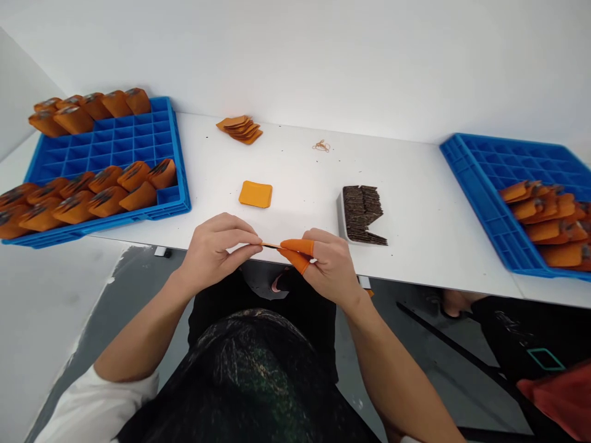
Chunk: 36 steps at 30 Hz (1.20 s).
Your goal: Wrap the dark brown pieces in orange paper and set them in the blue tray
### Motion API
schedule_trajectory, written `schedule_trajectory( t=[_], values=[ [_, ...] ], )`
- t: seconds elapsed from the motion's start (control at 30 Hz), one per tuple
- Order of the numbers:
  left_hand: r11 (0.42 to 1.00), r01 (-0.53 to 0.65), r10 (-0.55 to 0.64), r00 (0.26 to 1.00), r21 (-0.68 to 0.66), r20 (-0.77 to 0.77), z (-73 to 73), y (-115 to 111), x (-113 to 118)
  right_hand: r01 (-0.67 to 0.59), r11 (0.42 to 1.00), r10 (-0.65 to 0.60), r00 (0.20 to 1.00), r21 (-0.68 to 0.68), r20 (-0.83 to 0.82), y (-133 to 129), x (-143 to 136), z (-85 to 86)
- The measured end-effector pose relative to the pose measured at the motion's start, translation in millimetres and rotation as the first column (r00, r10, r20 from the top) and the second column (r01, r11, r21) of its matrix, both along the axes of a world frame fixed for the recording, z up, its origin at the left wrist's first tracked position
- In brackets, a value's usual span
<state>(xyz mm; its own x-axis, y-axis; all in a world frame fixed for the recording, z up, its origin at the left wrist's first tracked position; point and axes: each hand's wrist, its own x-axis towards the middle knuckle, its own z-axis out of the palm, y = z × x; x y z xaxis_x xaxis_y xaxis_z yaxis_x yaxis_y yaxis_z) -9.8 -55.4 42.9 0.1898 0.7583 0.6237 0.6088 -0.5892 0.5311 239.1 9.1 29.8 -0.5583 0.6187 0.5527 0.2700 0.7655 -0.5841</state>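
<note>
My left hand [224, 249] and my right hand [323, 258] meet at the table's front edge, both closed in a pinch. Between their fingertips is a small orange envelope [270, 245], seen nearly edge-on with a dark line along its underside. Orange finger cots cover the thumb and forefinger of my right hand. Just beyond lies a neat stack of flat orange envelopes [255, 194]. To the right of my right hand, a white box [342, 215] holds rows of thin dark brown rectangular pieces [360, 212], some leaning out at the front.
A blue divided tray [182, 166] at left holds rows of filled orange envelopes [106, 181]. Another blue tray [480, 215] at right carries more. Fanned envelopes [240, 129] and rubber bands [322, 146] lie at the back. Another person's leg [455, 301] shows under the table.
</note>
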Motion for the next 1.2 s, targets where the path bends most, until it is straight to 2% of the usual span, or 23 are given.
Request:
schedule_trajectory(
  t=[0.13, 0.23, 0.3, 0.37, 0.4, 0.43, 0.5, 0.53, 0.57, 0.6, 0.67, 0.77, 0.87, 0.97, 1.2],
  values=[
    [0.999, -0.041, 0.038, 0.978, -0.011, -0.204, -0.3, -2, -3, 0.027, 1.000, -0.027, 0.999, -0.016, -0.018, -2, -10, -9.4],
    [0.996, -0.076, 0.064, 0.969, -0.040, -0.239, -1.9, -5, -9, 0.012, 0.993, -0.020, 0.998, -0.118, -0.067, -5, -21, -16.2],
    [0.992, -0.110, 0.095, 0.971, -0.057, -0.219, 5.1, -9, -22, 0.010, 0.979, -0.028, 0.996, -0.204, -0.089, -4, -25, -22.9],
    [0.970, -0.233, 0.213, 0.952, -0.066, -0.222, 21.3, -16, -46, 0.037, 0.964, -0.064, 0.993, -0.264, -0.097, 0, -26, -33.4],
    [0.938, -0.340, 0.314, 0.917, -0.067, -0.246, 32.1, -19, -61, 0.064, 0.957, -0.095, 0.991, -0.282, -0.095, 3, -26, -40.0],
    [0.880, -0.471, 0.436, 0.852, -0.059, -0.290, 43.8, -23, -77, 0.099, 0.950, -0.131, 0.987, -0.297, -0.091, 7, -25, -47.4],
    [0.680, -0.733, 0.659, 0.626, -0.026, -0.417, 65.5, -29, -112, 0.172, 0.928, -0.208, 0.975, -0.330, -0.078, 13, -23, -62.3],
    [0.569, -0.822, 0.715, 0.501, -0.010, -0.488, 73.8, -31, -128, 0.199, 0.917, -0.238, 0.969, -0.346, -0.074, 16, -22, -68.9],
    [0.482, -0.876, 0.726, 0.402, -0.004, -0.558, 79.5, -31, -142, 0.215, 0.908, -0.257, 0.964, -0.359, -0.071, 18, -22, -74.4],
    [0.421, -0.907, 0.710, 0.333, -0.005, -0.621, 82.5, -31, -153, 0.221, 0.904, -0.264, 0.962, -0.366, -0.070, 19, -21, -78.6],
    [0.367, -0.930, 0.652, 0.270, -0.017, -0.708, 81.3, -28, -169, 0.216, 0.907, -0.256, 0.964, -0.362, -0.066, 20, -21, -83.2],
    [0.372, -0.928, 0.618, 0.272, -0.030, -0.737, 70.3, -19, -178, 0.208, 0.916, -0.244, 0.968, -0.343, -0.064, 19, -20, -84.0],
    [0.396, -0.914, 0.593, 0.329, -0.089, -0.735, 61.8, -9, -180, 0.210, 0.919, -0.248, 0.966, -0.333, -0.075, 18, -19, -82.9],
    [0.410, -0.898, 0.517, 0.373, -0.159, -0.771, 58.9, -1, -183, 0.208, 0.924, -0.246, 0.966, -0.322, -0.082, 17, -19, -82.4],
    [0.443, -0.873, 0.380, 0.388, -0.203, -0.840, 49.6, 12, -190, 0.203, 0.935, -0.236, 0.969, -0.291, -0.080, 18, -18, -86.2]
  ],
)
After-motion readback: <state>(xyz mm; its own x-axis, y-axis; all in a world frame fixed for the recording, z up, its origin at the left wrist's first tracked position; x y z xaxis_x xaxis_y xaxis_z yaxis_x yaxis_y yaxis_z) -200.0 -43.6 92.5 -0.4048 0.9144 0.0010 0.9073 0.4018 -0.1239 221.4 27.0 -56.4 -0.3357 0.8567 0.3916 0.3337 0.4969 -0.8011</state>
